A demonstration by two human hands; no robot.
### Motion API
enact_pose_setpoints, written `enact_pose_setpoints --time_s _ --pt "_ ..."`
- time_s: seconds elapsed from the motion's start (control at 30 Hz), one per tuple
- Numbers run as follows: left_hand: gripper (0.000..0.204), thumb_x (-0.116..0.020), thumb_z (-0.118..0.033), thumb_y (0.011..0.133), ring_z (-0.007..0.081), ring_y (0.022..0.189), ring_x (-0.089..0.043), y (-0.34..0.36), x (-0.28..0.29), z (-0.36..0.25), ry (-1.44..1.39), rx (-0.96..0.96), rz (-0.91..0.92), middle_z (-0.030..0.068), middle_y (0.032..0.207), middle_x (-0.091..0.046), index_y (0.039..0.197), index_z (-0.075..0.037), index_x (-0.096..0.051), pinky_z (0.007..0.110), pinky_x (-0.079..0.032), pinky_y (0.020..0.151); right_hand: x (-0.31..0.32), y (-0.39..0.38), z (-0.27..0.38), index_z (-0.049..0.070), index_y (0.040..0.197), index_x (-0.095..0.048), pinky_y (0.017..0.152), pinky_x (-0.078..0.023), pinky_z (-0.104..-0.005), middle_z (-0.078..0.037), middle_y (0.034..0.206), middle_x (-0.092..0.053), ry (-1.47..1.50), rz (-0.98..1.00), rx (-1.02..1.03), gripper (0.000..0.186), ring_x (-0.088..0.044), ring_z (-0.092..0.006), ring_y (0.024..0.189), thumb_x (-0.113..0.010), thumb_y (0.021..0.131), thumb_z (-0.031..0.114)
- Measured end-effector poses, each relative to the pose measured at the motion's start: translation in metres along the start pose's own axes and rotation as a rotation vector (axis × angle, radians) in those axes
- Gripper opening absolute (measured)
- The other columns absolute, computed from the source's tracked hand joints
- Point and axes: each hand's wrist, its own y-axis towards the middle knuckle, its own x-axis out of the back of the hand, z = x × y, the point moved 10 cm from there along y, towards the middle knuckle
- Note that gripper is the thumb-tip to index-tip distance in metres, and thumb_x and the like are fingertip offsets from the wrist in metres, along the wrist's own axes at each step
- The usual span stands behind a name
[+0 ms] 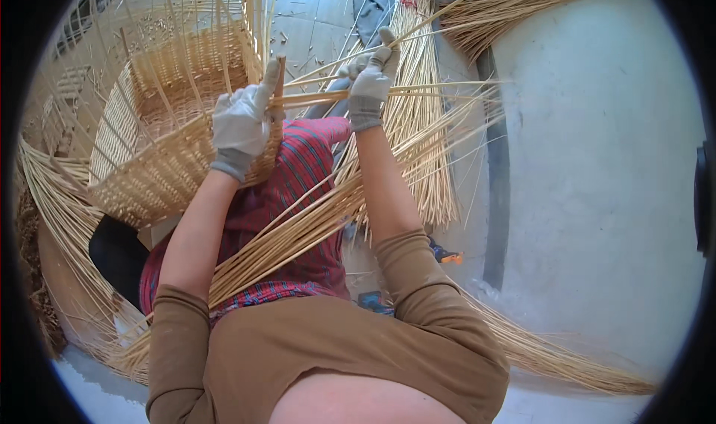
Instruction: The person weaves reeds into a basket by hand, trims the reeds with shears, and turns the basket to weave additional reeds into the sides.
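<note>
A half-woven wicker basket (168, 167) rests tilted at the left by my lap, with tall pale stakes rising from its wall. My left hand (242, 122), in a white and grey glove, grips the basket's near right corner, one finger or thumb raised alongside a brown corner post (280, 77). Thin wicker rods (317, 97) stretch from that corner toward my right hand (369, 88). The right hand, gloved too, is closed around the rods, their loose ends fanning out to the right. Its fingertips are partly hidden.
Across my lap, over a red plaid cloth (302, 155), lies a bundle of wicker rods (291, 237). Another bundle (418, 126) stretches over the floor ahead, and a browner one (514, 10) lies at the far right. More rods (56, 193) curve at the left.
</note>
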Motion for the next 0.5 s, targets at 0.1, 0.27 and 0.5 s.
enact_pose_setpoints --time_s 0.1,0.27,0.5 --pt "0.089 -0.067 -0.010 0.079 0.0247 0.091 -0.062 0.004 0.002 0.003 -0.077 0.074 0.031 0.0055 0.094 -0.064 0.158 -0.027 -0.030 0.042 -0.044 0.081 -0.024 -0.057 0.046 0.015 0.139 -0.048 0.054 -0.049 -0.0261 0.005 0.062 -0.041 0.120 0.145 0.035 0.032 -0.043 -0.0071 0.051 -0.043 0.107 0.016" --pt "0.069 -0.059 -0.042 0.094 0.0271 0.112 -0.057 0.009 -0.015 0.001 0.134 0.143 0.289 0.0111 0.113 -0.063 0.154 -0.016 -0.036 0.044 -0.042 0.092 -0.163 -0.197 0.054 0.006 0.141 -0.052 0.085 -0.049 -0.0370 -0.008 0.099 -0.064 -0.558 0.838 0.704 0.056 -0.061 -0.0191 0.096 -0.062 0.086 0.004" --pt "0.044 -0.070 -0.027 0.095 0.0183 0.111 -0.062 -0.045 0.041 0.071 -1.458 0.491 -0.346 0.0113 0.122 -0.065 0.129 -0.001 -0.059 0.032 -0.050 0.095 -0.116 -0.075 0.020 0.006 0.127 -0.059 0.094 -0.051 -0.0380 -0.014 0.115 -0.066 -0.537 0.630 0.015 0.048 -0.065 -0.0283 0.104 -0.074 0.085 0.025"
